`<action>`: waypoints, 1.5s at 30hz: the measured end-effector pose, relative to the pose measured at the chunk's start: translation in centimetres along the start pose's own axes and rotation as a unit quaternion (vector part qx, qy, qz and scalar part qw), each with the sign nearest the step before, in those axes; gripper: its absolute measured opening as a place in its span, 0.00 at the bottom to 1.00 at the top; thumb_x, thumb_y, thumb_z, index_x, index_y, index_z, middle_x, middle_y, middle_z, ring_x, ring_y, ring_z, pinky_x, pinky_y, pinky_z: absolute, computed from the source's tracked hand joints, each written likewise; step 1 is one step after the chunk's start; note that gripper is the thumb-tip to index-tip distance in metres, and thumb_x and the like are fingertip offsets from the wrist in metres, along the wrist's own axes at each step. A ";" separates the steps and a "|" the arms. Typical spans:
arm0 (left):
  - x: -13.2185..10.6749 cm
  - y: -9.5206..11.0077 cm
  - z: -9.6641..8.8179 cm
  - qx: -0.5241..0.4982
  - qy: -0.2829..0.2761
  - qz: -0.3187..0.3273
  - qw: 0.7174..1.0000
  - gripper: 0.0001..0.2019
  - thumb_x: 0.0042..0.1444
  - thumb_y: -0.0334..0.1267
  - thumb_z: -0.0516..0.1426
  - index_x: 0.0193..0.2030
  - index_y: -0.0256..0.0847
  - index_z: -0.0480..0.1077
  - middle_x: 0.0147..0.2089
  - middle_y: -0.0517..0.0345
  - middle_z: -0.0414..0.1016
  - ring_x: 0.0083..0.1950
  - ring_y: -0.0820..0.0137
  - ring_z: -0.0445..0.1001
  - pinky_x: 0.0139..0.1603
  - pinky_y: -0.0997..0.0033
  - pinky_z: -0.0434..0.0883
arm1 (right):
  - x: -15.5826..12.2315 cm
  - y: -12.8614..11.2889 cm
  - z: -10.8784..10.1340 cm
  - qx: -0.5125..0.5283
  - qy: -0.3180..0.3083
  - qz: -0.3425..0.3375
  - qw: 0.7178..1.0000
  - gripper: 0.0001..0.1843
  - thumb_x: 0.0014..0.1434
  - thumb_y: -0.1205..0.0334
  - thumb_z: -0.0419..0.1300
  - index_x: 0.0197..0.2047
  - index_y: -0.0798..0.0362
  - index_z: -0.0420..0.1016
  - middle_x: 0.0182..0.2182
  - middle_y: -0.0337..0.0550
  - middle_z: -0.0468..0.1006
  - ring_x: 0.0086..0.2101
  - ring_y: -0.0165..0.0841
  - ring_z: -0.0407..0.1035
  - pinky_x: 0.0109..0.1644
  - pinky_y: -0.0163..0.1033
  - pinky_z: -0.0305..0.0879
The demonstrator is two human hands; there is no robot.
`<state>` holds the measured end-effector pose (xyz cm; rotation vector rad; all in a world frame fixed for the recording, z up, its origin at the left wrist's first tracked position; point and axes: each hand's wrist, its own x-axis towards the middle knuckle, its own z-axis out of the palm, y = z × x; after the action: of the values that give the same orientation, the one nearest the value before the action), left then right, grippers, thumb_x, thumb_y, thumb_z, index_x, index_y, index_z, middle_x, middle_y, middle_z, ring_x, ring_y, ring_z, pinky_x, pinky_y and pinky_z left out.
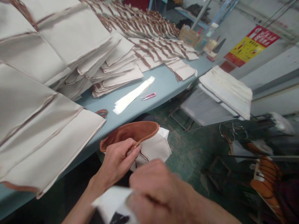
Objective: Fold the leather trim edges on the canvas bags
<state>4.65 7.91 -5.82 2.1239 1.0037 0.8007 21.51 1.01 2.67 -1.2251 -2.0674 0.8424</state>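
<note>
A pale fabric bag with a brown lining and rim is held below the table edge, its mouth open upward. My left hand is closed on the near rim, pinching it between thumb and fingers. Closer to the camera, my right hand is curled into a fist, slightly blurred. A white piece with a dark patch shows beside that fist; whether the fingers grip it is unclear. What lies inside the right fist is hidden.
On the blue-covered table lie pink thread snips, white strips and stacked pale fabric pieces. More brown-edged pieces lie farther back. A cart with white sheets stands right, near a rack with an orange item.
</note>
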 end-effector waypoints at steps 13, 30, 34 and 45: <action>-0.2 1.9 -1.9 -0.074 -0.031 -0.028 0.996 0.15 0.62 0.34 0.57 0.24 0.43 0.62 0.22 0.69 0.60 0.22 0.76 0.58 0.25 0.73 0.53 | 5.7 8.1 -1.4 -0.220 0.083 -0.111 0.966 0.19 0.77 0.61 0.47 0.38 0.51 0.76 0.27 0.42 0.80 0.28 0.34 0.71 0.35 0.40 0.61; -0.2 1.8 -2.3 -0.056 -0.089 0.054 0.993 0.17 0.75 0.33 0.53 0.31 0.42 0.68 0.26 0.67 0.70 0.25 0.75 0.67 0.28 0.71 0.58 | 4.4 8.3 -0.6 -0.124 0.210 -0.207 0.947 0.22 0.79 0.58 0.45 0.37 0.49 0.75 0.24 0.40 0.78 0.24 0.33 0.73 0.34 0.41 0.67; -0.7 2.3 -2.0 -0.023 -0.055 0.080 0.995 0.17 0.73 0.30 0.54 0.28 0.42 0.66 0.23 0.67 0.68 0.23 0.76 0.68 0.27 0.71 0.58 | 3.8 8.6 0.2 -0.050 0.230 -0.199 0.951 0.14 0.73 0.60 0.53 0.36 0.47 0.74 0.24 0.38 0.77 0.24 0.34 0.73 0.33 0.42 0.67; -2.5 5.8 1.2 0.030 0.033 0.024 0.999 0.16 0.62 0.25 0.54 0.23 0.42 0.65 0.20 0.63 0.70 0.20 0.73 0.67 0.26 0.65 0.54 | 3.1 6.3 -4.7 0.308 0.405 0.082 0.857 0.25 0.67 0.50 0.65 0.25 0.47 0.57 0.16 0.26 0.61 0.18 0.28 0.61 0.33 0.37 0.76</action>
<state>6.68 2.63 -2.71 2.1916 1.0271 0.8798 27.11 7.23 1.32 -1.1112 -0.9229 0.7802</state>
